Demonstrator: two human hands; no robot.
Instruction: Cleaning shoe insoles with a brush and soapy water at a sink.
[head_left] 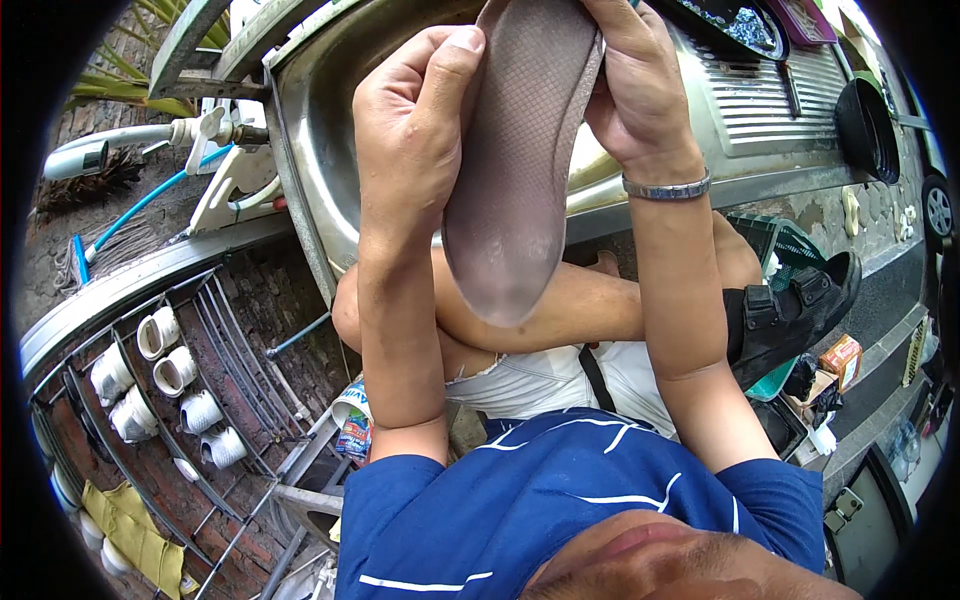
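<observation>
A brownish-grey shoe insole (515, 170) with a textured surface hangs between my hands, its rounded, paler end pointing down toward my lap. My left hand (415, 125) grips its left edge, with the thumb lying on the near face. On the opposite edge my right hand (640, 95) has hold of it, fingers partly hidden behind the insole. The insole's top end runs out of the picture. Behind it is the steel sink (315, 120), and a metal bracelet (666, 187) circles my right wrist.
Right of the basin is a ribbed drainboard (770, 95) with a dark pan (866, 130) at its edge. A tap (215, 130) is at the left. Several white shoes (172, 372) stand on a metal rack lower left. My crossed leg wears a black sandal (800, 300) near a green crate (790, 245).
</observation>
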